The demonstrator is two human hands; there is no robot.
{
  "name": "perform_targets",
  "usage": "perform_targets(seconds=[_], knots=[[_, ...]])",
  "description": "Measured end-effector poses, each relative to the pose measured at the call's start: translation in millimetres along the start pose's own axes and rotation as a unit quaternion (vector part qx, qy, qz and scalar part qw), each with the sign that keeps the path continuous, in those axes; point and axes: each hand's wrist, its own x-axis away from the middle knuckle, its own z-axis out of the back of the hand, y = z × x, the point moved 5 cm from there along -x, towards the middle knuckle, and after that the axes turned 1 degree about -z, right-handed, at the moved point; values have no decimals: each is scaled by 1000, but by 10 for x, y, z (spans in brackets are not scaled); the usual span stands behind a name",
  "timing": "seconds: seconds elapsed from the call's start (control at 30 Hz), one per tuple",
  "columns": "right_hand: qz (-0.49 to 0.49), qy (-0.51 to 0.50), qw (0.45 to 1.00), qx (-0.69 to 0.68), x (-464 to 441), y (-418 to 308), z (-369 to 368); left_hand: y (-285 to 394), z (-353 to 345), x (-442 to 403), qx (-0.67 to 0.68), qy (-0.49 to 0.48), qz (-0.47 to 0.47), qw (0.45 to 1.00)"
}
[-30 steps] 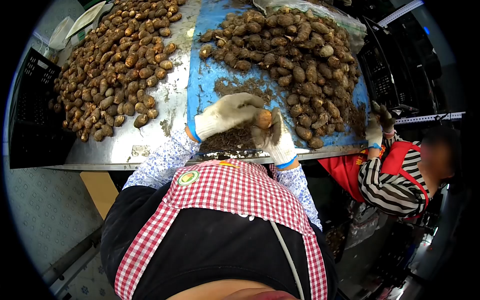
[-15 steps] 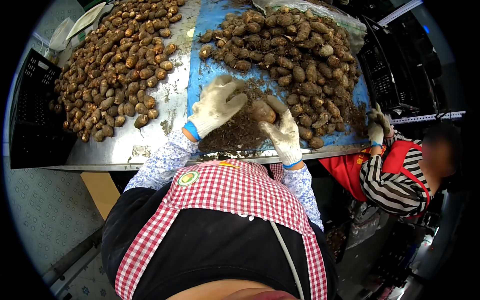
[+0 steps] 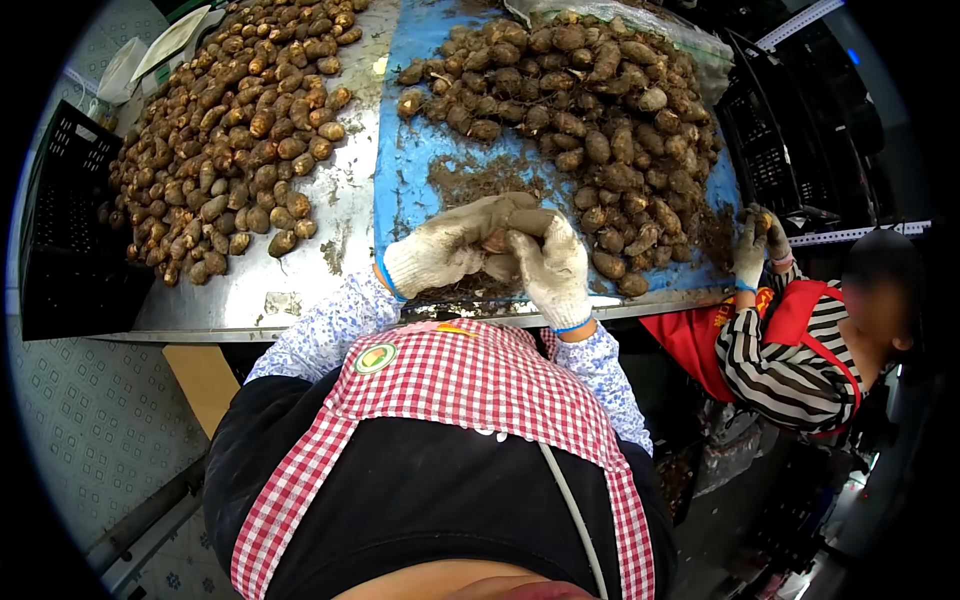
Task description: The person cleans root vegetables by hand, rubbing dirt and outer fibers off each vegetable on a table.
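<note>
Both gloved hands meet over the blue sheet (image 3: pixel 398 180), closed round one small brown taro (image 3: pixel 495 242). Only a little of that taro shows between the fingers. My left hand (image 3: pixel 450 245), in a soiled white knit glove, wraps it from the left with the fingers reaching over the top. From the right, my right hand (image 3: pixel 550 265) grips it with thumb and fingers. Loose dirt and root hairs (image 3: pixel 470 180) lie behind and beneath the hands. Just right of them spreads a heap of hairy, soil-covered taros (image 3: pixel 610 150).
A pile of cleaner taros (image 3: pixel 250 150) covers the metal tabletop (image 3: pixel 340 200) at left. A black crate (image 3: pixel 70 210) stands at the left end, with more black crates (image 3: pixel 765 130) at right. A co-worker (image 3: pixel 790 340) in a red apron works at the right edge.
My left hand has moved right and closed on the taro, which my right hand held alone before. The right hand has shifted slightly toward me. The co-worker's hands moved a little.
</note>
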Motion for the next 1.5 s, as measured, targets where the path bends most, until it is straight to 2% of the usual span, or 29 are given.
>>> perform_targets(seconds=[0.03, 0.07, 0.1, 0.17, 0.2, 0.23, 0.33, 0.4, 0.43, 0.53, 0.57, 0.6, 0.63, 0.67, 0.73, 0.8, 0.83, 0.93, 0.97, 1.0, 1.03, 1.07, 1.1, 1.17, 1.2, 1.27, 1.37, 1.43, 1.5], knots=[[22, 13, 999, 25, -11, -31, -18, -139, 304, 3, 10, 14, 23, 1000], [-40, 3, 989, 143, -32, 97, -35, -173, 393, 14, 56, 60, 40, 996], [9, 58, 982, 181, -88, 236, -60, -162, 405, 19, 103, 107, 53, 988], [-193, -11, 956, 219, -181, 711, -1, -85, 319, 116, 260, 261, 68, 927], [-152, 9, 956, 251, -138, 772, 37, 55, 141, 128, 208, 181, 62, 959], [-66, 58, 977, 195, -103, 740, 48, 110, 159, 89, 168, 165, 50, 971], [-134, -41, 988, 58, -55, 569, -111, 54, 313, 73, 29, 161, 29, 986], [-204, -137, 965, -88, 17, 561, -368, -36, 509, 55, -235, 153, -16, 960], [-140, -206, 954, 169, -101, 76, -241, -20, 363, 57, -216, 167, -1, 962], [-20, -193, 976, 99, -18, 194, -270, 11, 274, 62, -212, 192, 57, 957], [-16, -183, 969, 165, 6, 330, -254, 27, 334, 88, -212, 175, 72, 959], [-12, -176, 957, 229, 66, 527, -254, 177, 295, 106, -301, 164, 105, 934], [-6, -170, 942, 290, 135, 735, -255, 247, 418, 122, -263, 171, 125, 941], [83, -88, 939, 321, 203, 888, -118, 477, 361, 126, -266, 192, 114, 938], [-79, -33, 936, 342, 207, 1114, 199, 1068, 565, 204, -382, 233, -42, 893], [-103, 58, 914, 387, 216, 1186, 579, 1802, 847, 378, -100, 197, -247, 943], [-133, 90, 891, 426, 196, 1209, 734, 2119, 651, 367, 26, 113, -303, 946], [-197, 44, 833, 515, 44, 1352, 781, 2481, 713, 606, 101, 154, -426, 886], [-210, 14, 831, 514, 1, 1434, 699, 2485, 805, 587, 75, 242, -497, 830], [-201, 3, 840, 504, -18, 1503, 611, 2327, 791, 428, 140, 113, -428, 885], [-206, -2, 840, 501, -42, 1590, 535, 2186, 833, 304, 40, 172, -400, 899], [-206, -8, 835, 510, -75, 1674, 501, 1984, 669, 152, -147, 168, -341, 913], [-235, -25, 836, 495, -131, 1685, 517, 1755, 687, 48, -133, 224, -281, 924], [-273, -44, 852, 445, -152, 1590, 590, 1298, 540, -80, -144, 241, -153, 947], [-302, -45, 847, 434, -150, 1564, 632, 1142, 507, -94, -259, 201, -165, 930], [-341, -65, 840, 417, -112, 1525, 701, 875, 474, -128, -294, 178, -113, 932], [-268, -85, 849, 447, -53, 1382, 566, 530, 565, -194, -195, 216, -16, 957], [-237, -91, 859, 446, -17, 1364, 435, 370, 577, -212, -219, 165, -3, 962], [-253, -73, 886, 382, 1, 1362, 346, 258, 509, -234, -316, 193, 32, 928]])
